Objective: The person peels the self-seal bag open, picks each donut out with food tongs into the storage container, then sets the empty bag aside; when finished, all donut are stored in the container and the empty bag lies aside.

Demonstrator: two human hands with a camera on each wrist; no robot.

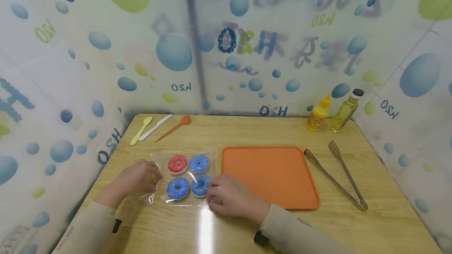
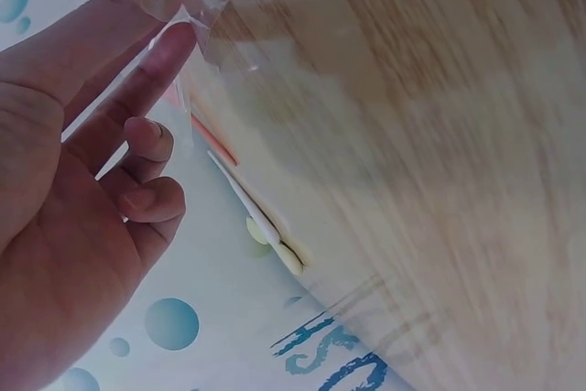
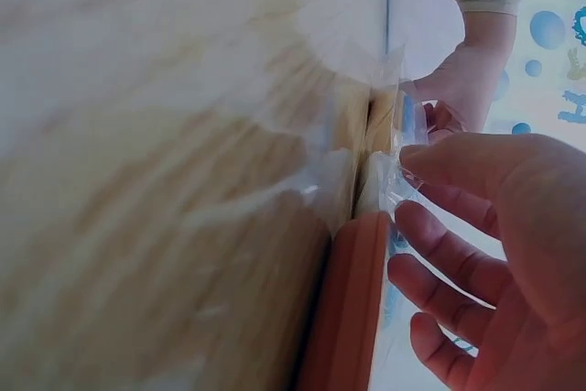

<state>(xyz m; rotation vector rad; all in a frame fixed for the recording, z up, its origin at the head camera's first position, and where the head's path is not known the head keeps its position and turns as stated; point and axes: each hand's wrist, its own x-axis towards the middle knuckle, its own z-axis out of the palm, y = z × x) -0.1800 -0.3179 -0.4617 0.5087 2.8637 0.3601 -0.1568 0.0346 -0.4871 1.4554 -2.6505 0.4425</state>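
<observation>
Head view: on the wooden table [image 1: 226,132], just left of the orange tray [image 1: 270,175], a clear plastic bag [image 1: 184,176] with four doughnuts [image 1: 178,194] inside, one red doughnut [image 1: 177,169] and three blue ones in two rows. Pinched at the left side by the left hand [image 1: 135,178], thumb and fingertips together on the bag. Pinched at the near right corner by the right hand [image 1: 233,198], with other fingers apart in the right wrist view. Upright at the far right, a yellow squeeze bottle [image 1: 317,118], contents hidden, and beside it a glass bottle [image 1: 344,113] with yellow liquid [image 1: 339,121] inside.
</observation>
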